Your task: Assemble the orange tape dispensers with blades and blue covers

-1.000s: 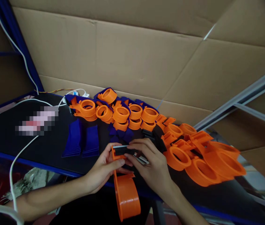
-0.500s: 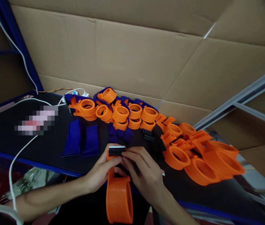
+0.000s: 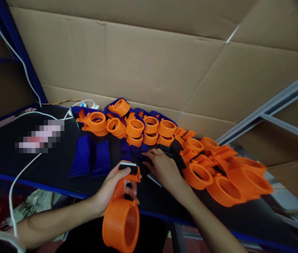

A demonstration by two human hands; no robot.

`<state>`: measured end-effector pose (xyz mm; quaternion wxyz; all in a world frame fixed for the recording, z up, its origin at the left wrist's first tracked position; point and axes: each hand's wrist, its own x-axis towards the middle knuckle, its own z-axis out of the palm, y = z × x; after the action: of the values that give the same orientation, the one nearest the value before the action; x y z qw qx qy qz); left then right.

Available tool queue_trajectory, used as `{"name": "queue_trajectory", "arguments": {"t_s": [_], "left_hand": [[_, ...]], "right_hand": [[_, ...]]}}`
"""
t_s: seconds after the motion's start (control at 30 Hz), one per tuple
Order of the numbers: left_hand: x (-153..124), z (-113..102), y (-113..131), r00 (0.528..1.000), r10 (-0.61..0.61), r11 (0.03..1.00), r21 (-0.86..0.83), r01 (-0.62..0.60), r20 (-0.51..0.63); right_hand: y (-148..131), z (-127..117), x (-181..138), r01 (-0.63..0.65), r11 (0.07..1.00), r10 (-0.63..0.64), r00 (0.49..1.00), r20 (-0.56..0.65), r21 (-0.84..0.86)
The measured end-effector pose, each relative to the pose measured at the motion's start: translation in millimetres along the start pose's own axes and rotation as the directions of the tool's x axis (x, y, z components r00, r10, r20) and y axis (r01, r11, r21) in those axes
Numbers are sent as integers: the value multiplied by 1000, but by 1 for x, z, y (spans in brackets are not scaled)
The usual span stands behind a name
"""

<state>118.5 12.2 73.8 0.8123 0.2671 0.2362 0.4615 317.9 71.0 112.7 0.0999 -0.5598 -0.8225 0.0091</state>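
Observation:
My left hand (image 3: pixel 114 188) grips an orange tape-dispenser body (image 3: pixel 122 218) by its neck, with the round hub hanging below the table's front edge. A black toothed blade piece (image 3: pixel 128 168) sits at its top end. My right hand (image 3: pixel 161 167) is stretched forward over the black table (image 3: pixel 59 165), fingers resting on small dark blue parts (image 3: pixel 135 149) beside black pieces (image 3: pixel 176 154). Whether these fingers hold anything I cannot make out.
Rows of orange dispenser bodies (image 3: pixel 135 126) on blue plates lie along the back, with a further orange pile (image 3: pixel 225 172) at right. Two stacks of blue plates (image 3: pixel 91 158) stand left. A white cable (image 3: pixel 22 168) crosses the table. Cardboard (image 3: pixel 149 63) lines the wall behind.
My right hand left the dispenser and reached forward to the blue parts. My left hand turned the dispenser so that its round hub faces me and hangs lower.

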Motion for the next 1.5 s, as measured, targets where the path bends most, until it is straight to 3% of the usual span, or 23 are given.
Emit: {"name": "queue_trajectory", "arguments": {"t_s": [0.33, 0.4, 0.5, 0.57, 0.67, 0.8, 0.97, 1.17, 1.33, 1.5], "left_hand": [[-1, 0, 1, 999, -10, 1000, 28, 11, -31], [-1, 0, 2, 998, -34, 999, 31, 36, -44], [-2, 0, 2, 997, -65, 997, 33, 66, -47], [-2, 0, 2, 996, -68, 997, 31, 70, -51], [-2, 0, 2, 996, -63, 998, 19, 65, -68], [-3, 4, 4, 995, -58, 998, 28, 61, -83], [-8, 11, 3, 997, 25, 998, 67, -20, -71], [-12, 14, -3, 986, 152, 973, 184, -138, -66], [-10, 12, -3, 987, 150, 972, 191, -137, -55], [-6, 10, 2, 997, 21, 989, 146, -10, -70]], "right_hand": [[13, -15, -1, 25, 968, -37, 998, 44, 248], [9, -23, -8, 50, 894, -75, 996, 39, 445], [-1, -29, -24, 22, 657, -71, 997, 33, 753], [-9, -28, -33, 1, 543, -19, 1000, 11, 840], [-19, -21, -40, 18, 479, 50, 998, -48, 878], [-28, -17, -43, 28, 497, 63, 996, -69, 867], [-35, -24, -44, -65, 604, 111, 994, -4, 794], [-43, -27, -46, -168, 550, 103, 986, 133, 818], [-50, -27, -47, -145, 671, 176, 984, 33, 727], [-55, -20, -47, -74, 758, 182, 978, -102, 648]]}}
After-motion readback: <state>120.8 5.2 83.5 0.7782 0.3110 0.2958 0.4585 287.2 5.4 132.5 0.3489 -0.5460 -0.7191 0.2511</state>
